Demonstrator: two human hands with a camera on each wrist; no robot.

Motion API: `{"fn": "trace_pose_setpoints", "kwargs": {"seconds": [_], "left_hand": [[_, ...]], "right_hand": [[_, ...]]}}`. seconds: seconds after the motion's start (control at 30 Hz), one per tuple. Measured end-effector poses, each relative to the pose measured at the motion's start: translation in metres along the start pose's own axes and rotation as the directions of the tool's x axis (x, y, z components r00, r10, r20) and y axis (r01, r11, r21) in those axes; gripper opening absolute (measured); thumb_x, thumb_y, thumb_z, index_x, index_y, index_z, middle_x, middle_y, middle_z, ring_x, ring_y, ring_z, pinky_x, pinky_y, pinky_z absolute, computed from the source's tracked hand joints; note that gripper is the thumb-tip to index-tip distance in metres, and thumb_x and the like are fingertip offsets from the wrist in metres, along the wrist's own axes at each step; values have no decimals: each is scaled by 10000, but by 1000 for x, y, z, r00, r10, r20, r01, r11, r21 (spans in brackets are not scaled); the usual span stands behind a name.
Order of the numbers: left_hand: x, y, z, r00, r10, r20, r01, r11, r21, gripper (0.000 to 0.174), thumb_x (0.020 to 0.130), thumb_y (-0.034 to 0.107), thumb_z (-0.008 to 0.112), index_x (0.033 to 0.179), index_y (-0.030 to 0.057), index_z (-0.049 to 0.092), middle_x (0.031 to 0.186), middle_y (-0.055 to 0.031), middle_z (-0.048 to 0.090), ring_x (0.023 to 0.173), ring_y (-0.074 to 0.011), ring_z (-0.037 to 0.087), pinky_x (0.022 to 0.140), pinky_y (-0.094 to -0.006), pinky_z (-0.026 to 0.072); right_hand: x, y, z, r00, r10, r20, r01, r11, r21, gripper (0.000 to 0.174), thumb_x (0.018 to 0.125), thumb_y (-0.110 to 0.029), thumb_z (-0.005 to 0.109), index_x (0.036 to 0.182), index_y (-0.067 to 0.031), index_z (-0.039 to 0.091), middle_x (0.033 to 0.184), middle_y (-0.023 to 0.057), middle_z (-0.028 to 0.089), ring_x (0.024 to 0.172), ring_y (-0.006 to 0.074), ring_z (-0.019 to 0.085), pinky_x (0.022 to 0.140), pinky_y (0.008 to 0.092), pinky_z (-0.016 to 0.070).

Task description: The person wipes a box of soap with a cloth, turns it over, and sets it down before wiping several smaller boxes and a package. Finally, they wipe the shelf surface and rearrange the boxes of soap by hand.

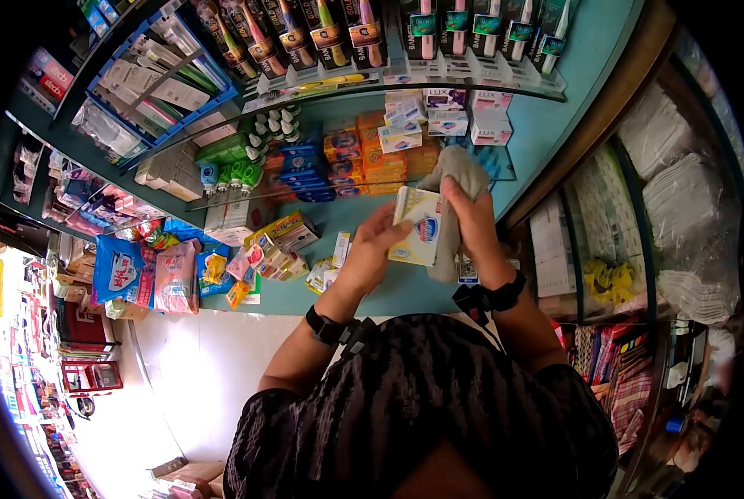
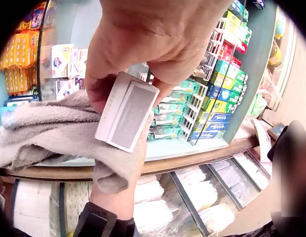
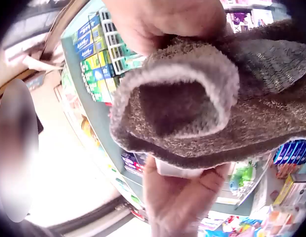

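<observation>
Dark striped shirt [image 1: 422, 407] fills the lower centre of the head view, with both forearms reaching up-frame over the teal bench [image 1: 405, 291]. Left hand [image 1: 370, 254] is grasping a small white-and-yellow cardboard box with a blue logo [image 1: 417, 224], fingers and thumb pinching its sides. Box sits mid-frame, held in the air above the bench. Right hand [image 1: 470, 218] is clenched round a grey terry cloth [image 1: 463, 170], which hangs just behind and to the right of the box. Left wrist view shows the box's plain white back. Stacked orange and blue cartons [image 1: 351, 158] sit on the bench at upper centre. Toothbrush packs [image 1: 472, 25] line the top edge.
</observation>
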State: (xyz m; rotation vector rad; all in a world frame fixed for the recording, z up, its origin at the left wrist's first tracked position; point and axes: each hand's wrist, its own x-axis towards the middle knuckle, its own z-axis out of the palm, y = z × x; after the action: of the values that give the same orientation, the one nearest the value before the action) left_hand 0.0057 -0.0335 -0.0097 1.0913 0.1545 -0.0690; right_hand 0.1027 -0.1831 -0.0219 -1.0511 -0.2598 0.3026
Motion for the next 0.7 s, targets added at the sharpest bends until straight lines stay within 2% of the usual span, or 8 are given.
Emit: {"fn": "trace_pose_setpoints", "kwargs": {"seconds": [0.03,0.07,0.2,0.3,0.4,0.53,0.63,0.7], "left_hand": [[-1,3,4,1000,-14,-26,10,990,-140,471,920,164,514,1341,18,362,1133,-80,564,1010,-132,541,875,-270,432],[0,4,8,998,15,-54,-21,993,-113,456,926,175,510,1331,13,377,1129,-77,565,1005,-129,539,872,-266,431],[4,2,13,986,138,-97,-135,990,38,433,950,225,485,1315,4,406,1121,-68,565,989,-114,534,861,-250,428],[6,6,16,966,243,-93,-240,970,41,389,974,258,444,1280,17,437,1088,-48,566,966,-92,530,845,-236,427],[9,15,20,949,288,-126,-298,952,-69,317,976,237,441,1219,37,472,1041,-24,571,938,-80,530,833,-231,428],[18,8,20,873,437,-217,-450,893,-12,361,979,224,433,1289,44,391,1101,-41,542,964,-83,518,838,-243,432],[22,11,19,816,517,-260,-525,850,44,370,984,207,415,1321,65,356,1142,-56,533,999,-104,528,853,-255,445],[24,8,14,820,525,-228,-508,851,132,427,977,196,427,1365,65,305,1148,-60,518,1013,-108,508,871,-250,428]], "right_hand": [[2,-2,-1,997,83,7,-83,988,129,343,879,-222,628,1143,-20,543,959,46,620,848,146,610,735,287,502],[2,-6,-1,989,130,69,-141,972,187,430,885,-270,618,1221,-38,483,990,47,607,890,167,612,767,309,510],[-9,1,7,982,160,97,-177,965,192,510,896,-350,591,1275,-52,422,1158,75,547,1017,168,570,833,321,491],[-11,-1,4,919,250,304,-347,881,323,527,892,-376,588,1279,-59,422,1179,72,541,1041,173,559,867,330,478],[-26,5,15,919,284,275,-353,901,250,551,886,-387,593,1295,-70,402,1195,58,531,1070,166,542,881,337,469],[-35,12,13,875,323,359,-404,898,174,522,922,-345,541,1339,-80,372,1267,58,500,1134,173,512,936,349,433],[-46,9,21,867,335,369,-422,888,184,498,893,-261,603,1312,-73,410,1232,58,529,1102,173,532,908,348,447],[-43,5,22,915,292,279,-340,930,141,486,852,-204,658,1265,-58,448,1167,53,557,1047,157,552,871,325,463]]}}
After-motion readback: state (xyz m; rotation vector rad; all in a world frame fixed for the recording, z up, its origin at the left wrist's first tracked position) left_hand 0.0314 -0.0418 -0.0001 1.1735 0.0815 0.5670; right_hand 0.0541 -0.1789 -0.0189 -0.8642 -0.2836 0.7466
